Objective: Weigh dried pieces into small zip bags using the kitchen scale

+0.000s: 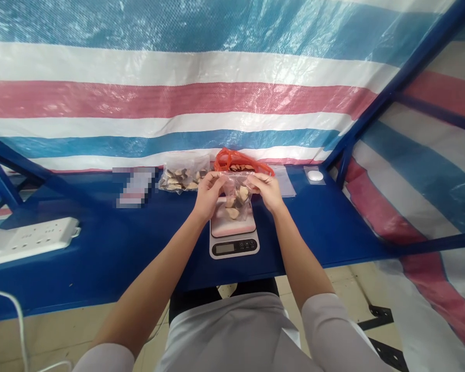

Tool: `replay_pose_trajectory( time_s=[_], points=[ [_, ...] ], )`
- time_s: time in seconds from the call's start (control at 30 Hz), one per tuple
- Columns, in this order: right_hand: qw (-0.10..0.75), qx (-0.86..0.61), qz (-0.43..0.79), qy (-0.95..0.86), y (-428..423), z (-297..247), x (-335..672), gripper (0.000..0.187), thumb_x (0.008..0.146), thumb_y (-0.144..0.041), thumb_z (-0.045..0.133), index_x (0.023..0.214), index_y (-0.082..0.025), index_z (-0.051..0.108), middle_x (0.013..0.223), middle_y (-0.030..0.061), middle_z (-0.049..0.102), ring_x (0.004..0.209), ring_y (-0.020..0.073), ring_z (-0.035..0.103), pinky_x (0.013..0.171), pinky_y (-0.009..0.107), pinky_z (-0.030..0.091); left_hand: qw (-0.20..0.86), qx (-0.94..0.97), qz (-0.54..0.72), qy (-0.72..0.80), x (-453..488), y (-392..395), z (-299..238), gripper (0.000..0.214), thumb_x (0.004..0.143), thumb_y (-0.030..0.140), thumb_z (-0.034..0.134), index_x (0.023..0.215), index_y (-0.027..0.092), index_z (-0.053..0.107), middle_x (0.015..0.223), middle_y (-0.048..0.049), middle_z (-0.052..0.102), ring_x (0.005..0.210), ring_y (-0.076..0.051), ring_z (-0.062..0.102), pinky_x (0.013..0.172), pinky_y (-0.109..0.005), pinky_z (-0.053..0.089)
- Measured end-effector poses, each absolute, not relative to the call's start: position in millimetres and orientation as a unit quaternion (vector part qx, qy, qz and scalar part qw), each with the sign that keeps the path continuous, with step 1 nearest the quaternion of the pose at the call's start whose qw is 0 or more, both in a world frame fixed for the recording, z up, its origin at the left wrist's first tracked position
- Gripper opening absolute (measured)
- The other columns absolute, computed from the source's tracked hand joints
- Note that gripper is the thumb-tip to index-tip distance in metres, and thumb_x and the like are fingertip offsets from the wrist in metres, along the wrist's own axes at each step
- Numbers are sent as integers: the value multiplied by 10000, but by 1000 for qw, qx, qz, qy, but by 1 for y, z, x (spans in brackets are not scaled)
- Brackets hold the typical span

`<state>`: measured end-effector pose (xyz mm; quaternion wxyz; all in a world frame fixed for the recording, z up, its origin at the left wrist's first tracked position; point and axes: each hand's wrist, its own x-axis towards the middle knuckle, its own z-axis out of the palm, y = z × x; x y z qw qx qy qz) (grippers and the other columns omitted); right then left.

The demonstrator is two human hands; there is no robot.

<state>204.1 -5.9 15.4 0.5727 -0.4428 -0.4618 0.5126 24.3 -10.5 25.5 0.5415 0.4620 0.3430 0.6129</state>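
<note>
Pinching the top edge of a small clear plastic bag [238, 199] with left hand [209, 192] and right hand [268, 190], one hand per corner, fingers closed on the film. Holding it upright, mouth up, directly above the pinkish platform of a white digital kitchen scale [234, 243]. Bag bottom at or just over the platform; can't tell whether touching. Inside, settled low: several tan dried slices [233, 212]. Scale display facing the wearer, reading illegible.

On the glossy blue tabletop [101, 248]:
- Just behind the left hand: second clear plastic bag [181, 178], lying flat, filled with the same tan pieces.
- Right behind the held bag: thin orange-red plastic carrier bag [242, 161], mouth open, more pieces visible inside.
- Further right, near the blue metal frame post [344, 155]: small white round object in a clear pouch [315, 175].
- Far left, well apart from the hands: white multi-socket power strip [34, 236].
- Left of the filled bag: blurred patch, not identifiable.

Backdrop: blue, white and red striped woven tarp [217, 93], wrapping round to the right side too.
</note>
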Motion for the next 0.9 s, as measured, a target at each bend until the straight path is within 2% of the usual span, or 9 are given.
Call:
replay_pose_trajectory(
  time_s=[0.17,0.27,0.4,0.57,0.9],
  points=[
    [568,-437,525,-460,-3,1,202,414,630,-571,851,813,-209,767,772,23,774,740,200,742,677,314,625,563,486,572,346,19,-2,17,354,741,509,812,767,176,696,717,-8,683,646,-126,608,629,-259,520],
    [571,-441,520,-458,-4,1,202,404,622,-564,858,796,-211,765,743,16,769,728,207,743,669,327,631,566,485,558,365,13,0,9,331,736,493,824,785,178,735,752,-19,719,667,-139,635,648,-270,538],
    [572,-463,505,-451,-5,4,201,426,591,-580,865,783,-213,763,770,30,779,780,240,754,693,365,644,501,524,567,391,6,1,2,298,753,471,817,769,178,764,759,-31,745,703,-160,667,723,-291,541],
    [588,-471,490,-439,-6,4,200,439,568,-572,875,797,-213,766,766,31,779,773,239,751,693,373,646,451,550,577,402,3,-2,1,276,753,439,821,740,169,766,707,-22,718,656,-144,632,675,-267,504],
    [586,-462,504,-435,-9,5,203,384,590,-538,882,764,-215,773,751,15,775,701,197,732,628,324,631,518,487,579,399,0,-3,2,250,718,411,852,746,174,778,720,-15,726,649,-130,642,664,-249,536]
  ],
)
